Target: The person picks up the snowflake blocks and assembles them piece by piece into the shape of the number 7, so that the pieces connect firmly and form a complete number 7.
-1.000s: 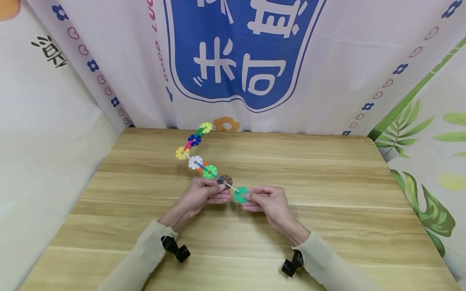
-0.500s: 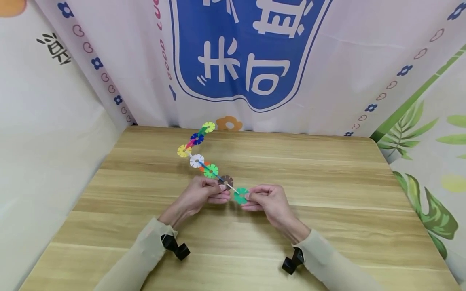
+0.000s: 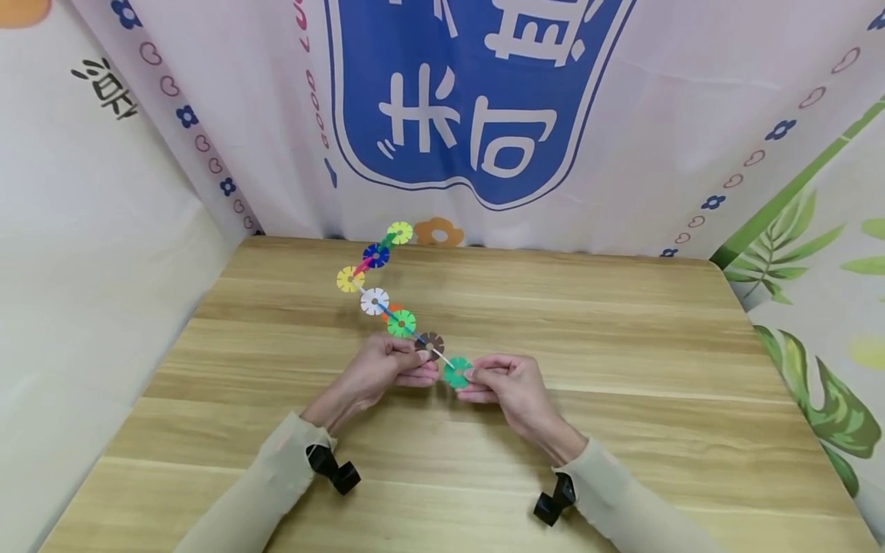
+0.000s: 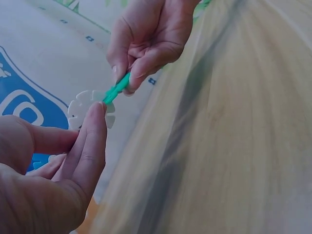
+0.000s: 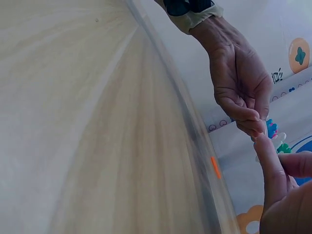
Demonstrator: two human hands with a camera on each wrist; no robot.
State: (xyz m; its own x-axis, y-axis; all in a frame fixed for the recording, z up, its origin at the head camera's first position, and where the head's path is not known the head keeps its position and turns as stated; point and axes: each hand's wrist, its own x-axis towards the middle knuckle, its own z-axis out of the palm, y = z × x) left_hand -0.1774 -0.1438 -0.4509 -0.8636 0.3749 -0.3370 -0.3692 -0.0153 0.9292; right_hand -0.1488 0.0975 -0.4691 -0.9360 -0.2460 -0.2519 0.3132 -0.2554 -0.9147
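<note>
A chain of notched plastic discs slants across the head view above the table. My left hand [image 3: 376, 372] pinches the brown disc [image 3: 435, 340] near the chain's close end. With thumb and fingers, my right hand [image 3: 515, 388] pinches the teal-green disc [image 3: 452, 379] at that end. Between these two sits a white disc [image 4: 83, 105], edge-on in the head view, with the green disc slotted to it in the left wrist view. Farther along come a bright green disc [image 3: 396, 329], a white one, a yellow disc [image 3: 343, 281], a dark blue disc [image 3: 369, 260] and a yellow-green disc [image 3: 404, 228].
An orange disc [image 3: 393, 308] lies on the wooden table [image 3: 622, 330], partly hidden behind the chain. A printed cloth [image 3: 664, 138] hangs along the table's back edge, with more cloth at both sides. Each wrist carries a black camera mount [image 3: 553, 503].
The head view has shifted slightly, so table and backdrop sit a little differently. Both hands keep the same discs in the same pinch, with hardly any movement.
</note>
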